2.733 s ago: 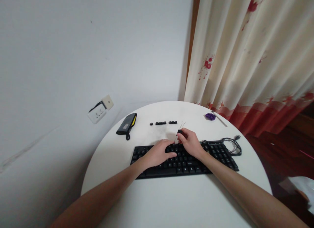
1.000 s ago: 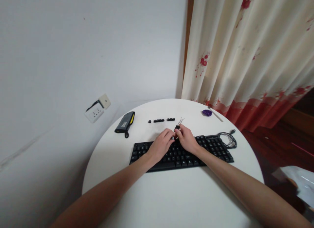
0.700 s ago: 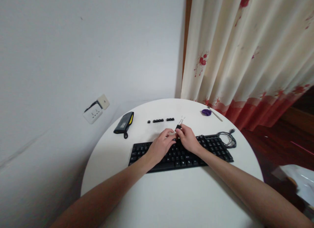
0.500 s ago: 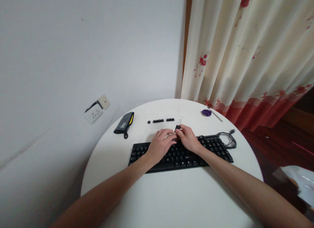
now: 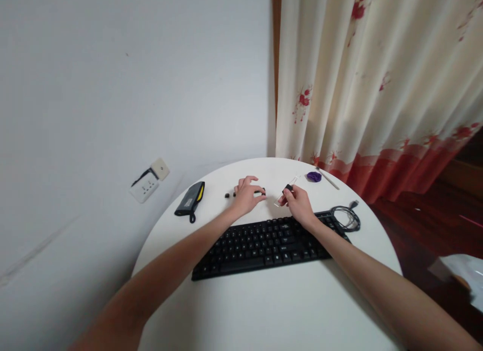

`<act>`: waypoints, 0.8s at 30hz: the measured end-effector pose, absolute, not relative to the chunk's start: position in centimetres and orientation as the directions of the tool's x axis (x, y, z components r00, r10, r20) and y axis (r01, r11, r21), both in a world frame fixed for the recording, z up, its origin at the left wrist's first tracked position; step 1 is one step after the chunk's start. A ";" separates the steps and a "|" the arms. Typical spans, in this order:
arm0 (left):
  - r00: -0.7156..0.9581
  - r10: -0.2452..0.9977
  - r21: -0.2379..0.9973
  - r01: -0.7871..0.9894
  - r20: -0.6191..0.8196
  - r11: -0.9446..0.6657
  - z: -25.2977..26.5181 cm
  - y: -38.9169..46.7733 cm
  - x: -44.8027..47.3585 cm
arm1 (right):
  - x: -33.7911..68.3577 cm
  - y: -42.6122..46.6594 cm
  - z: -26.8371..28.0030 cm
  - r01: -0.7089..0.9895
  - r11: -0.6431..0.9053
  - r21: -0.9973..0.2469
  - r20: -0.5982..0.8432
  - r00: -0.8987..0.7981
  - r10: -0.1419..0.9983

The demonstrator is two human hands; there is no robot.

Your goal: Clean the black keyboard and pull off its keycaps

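My right hand (image 5: 299, 202) grips the black handle of a wire keycap puller (image 5: 288, 188), its thin wire ends sticking out on both sides, above the far edge of the keyboard. Beyond the keyboard, my left hand (image 5: 246, 196) has thumb and index finger closed about a small black keycap (image 5: 263, 192) at the right end of a row of loose keycaps. Part of that row is hidden behind the hand; one keycap (image 5: 227, 195) shows to its left. The black keyboard (image 5: 264, 245) lies under both forearms.
A grey and yellow pouch (image 5: 190, 199) lies at the left of the white round table (image 5: 245, 305). On the right are a purple cloth-like bundle (image 5: 314, 177), a slim brush-like stick (image 5: 329, 179) and the coiled USB cable (image 5: 349, 220). Curtains (image 5: 339, 89) hang behind.
My left hand has moved from the keyboard up to the loose keycap row. The right hand has lifted away to the right with the keycap puller, now tilted. The view has shifted slightly.
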State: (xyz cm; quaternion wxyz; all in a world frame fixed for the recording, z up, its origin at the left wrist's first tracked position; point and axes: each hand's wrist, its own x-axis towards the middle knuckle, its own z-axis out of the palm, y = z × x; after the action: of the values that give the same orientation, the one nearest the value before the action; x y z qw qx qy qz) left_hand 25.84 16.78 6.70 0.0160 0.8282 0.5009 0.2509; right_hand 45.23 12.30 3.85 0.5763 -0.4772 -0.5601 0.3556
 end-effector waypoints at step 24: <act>0.441 0.873 0.237 0.843 0.209 -0.483 3.1 25.1 28.8 | 45.1 12.7 3.5 0.102 0.297 -0.949 0.304 0.060 0.951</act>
State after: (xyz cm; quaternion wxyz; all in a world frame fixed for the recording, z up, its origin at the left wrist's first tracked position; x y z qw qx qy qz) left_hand 28.79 25.15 3.06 0.0489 0.8475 0.5061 0.1524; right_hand 45.07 12.69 3.53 0.5651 -0.4587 -0.5737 0.3756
